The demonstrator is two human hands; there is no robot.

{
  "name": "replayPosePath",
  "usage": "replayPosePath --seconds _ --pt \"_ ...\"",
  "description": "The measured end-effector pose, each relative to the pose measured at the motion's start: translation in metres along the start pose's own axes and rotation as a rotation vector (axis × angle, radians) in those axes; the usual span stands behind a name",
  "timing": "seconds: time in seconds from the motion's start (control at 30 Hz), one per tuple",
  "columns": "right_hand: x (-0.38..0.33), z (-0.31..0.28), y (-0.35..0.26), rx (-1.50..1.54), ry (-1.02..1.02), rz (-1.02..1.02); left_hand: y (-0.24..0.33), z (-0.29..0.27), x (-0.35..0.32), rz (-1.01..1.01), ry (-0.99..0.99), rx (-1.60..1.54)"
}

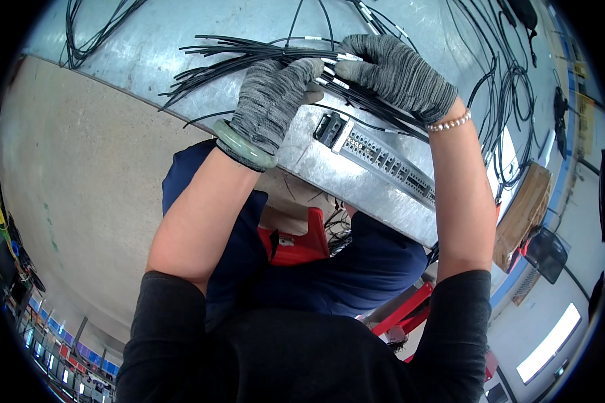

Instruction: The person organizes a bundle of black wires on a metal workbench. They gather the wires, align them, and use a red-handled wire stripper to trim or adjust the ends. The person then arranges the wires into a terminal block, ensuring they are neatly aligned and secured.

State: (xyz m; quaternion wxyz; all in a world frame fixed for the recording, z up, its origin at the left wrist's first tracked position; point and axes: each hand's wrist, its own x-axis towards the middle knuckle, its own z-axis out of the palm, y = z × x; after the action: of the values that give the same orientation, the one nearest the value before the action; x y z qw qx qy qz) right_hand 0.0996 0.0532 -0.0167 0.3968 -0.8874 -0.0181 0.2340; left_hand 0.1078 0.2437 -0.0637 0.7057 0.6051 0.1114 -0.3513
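Observation:
Both my hands wear grey knit gloves and work over a bundle of thin black cables lying on a galvanised metal table. My left hand pinches cable ends with white sleeves near the bundle's middle; a green bangle sits on that wrist. My right hand is closed around the same bundle just to the right, with a pearl bracelet at the wrist. The loose ends fan out to the left.
A long grey connector strip with rows of sockets lies by the table's near edge. More black cables loop across the table's right side. A cardboard box sits at right, a red stool frame below the table.

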Motion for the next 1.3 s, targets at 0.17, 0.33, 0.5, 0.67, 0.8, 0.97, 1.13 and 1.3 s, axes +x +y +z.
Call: replayPosePath --seconds 0.17,0.33,0.5,0.67,0.8,0.97,1.13,1.3 --pt "-0.001 0.002 0.001 -0.015 0.025 -0.041 0.001 0.0 -0.004 0.072 -0.03 0.089" --pt "0.003 0.001 -0.005 -0.045 -0.023 0.03 0.0 -0.004 0.002 -0.012 -0.043 -0.08" --pt "0.004 -0.003 -0.006 -0.066 -0.08 0.07 0.0 -0.004 0.001 -0.008 -0.061 -0.049" --pt "0.003 -0.006 -0.008 -0.078 -0.063 0.022 0.007 0.0 -0.006 0.065 -0.073 0.106" --pt "0.003 -0.007 -0.007 -0.046 -0.048 0.002 0.009 0.001 -0.006 0.045 -0.063 0.139" --pt "0.004 -0.008 -0.006 -0.036 -0.068 0.051 0.004 -0.001 -0.002 0.051 -0.07 0.077" --pt "0.004 -0.007 -0.005 -0.089 -0.049 0.099 0.0 -0.006 0.001 -0.018 -0.073 -0.08" --pt "0.007 -0.009 0.001 0.026 -0.094 0.085 -0.004 -0.008 0.004 0.017 -0.089 -0.125"
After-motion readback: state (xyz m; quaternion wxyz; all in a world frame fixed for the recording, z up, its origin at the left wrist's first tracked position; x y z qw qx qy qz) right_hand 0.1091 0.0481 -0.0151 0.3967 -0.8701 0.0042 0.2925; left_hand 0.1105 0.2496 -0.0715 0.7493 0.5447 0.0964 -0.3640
